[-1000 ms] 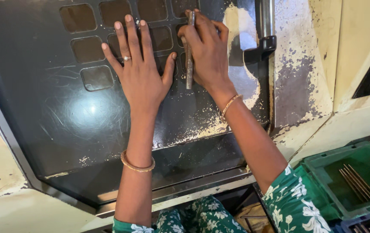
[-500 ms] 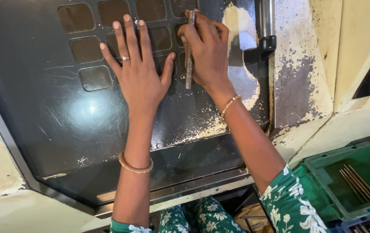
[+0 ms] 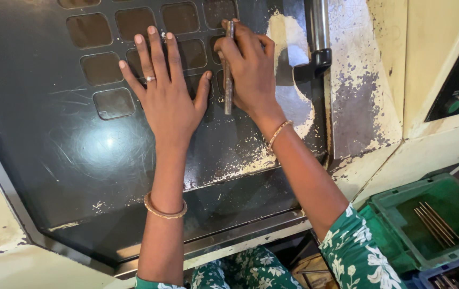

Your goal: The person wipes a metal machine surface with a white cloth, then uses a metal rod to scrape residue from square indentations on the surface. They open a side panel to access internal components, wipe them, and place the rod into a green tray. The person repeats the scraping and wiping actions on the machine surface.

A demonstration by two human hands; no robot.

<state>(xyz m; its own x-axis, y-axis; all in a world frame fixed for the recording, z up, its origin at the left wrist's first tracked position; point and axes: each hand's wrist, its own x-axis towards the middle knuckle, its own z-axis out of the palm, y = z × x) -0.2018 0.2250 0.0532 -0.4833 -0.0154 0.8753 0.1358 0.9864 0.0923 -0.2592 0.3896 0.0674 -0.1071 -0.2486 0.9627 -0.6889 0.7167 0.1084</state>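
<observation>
Unmoved since the earlier frame: both hands. Left hand point(image 3: 166, 96): fingers spread, palm flat on black panel point(image 3: 79, 160). Right hand point(image 3: 251, 69): fingers curled, pinching thin metal rod point(image 3: 229, 69) upright against the panel's square windows point(image 3: 113, 103). Green bin point(image 3: 427, 225) of rods at lower right.

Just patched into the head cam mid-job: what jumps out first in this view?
Two hands pressed on a big dark machine door with rounded square windows: the left hand lies flat with spread fingers, the right hand grips a thin metal rod against the panel. At lower right, a green crate holds more rods.
</observation>
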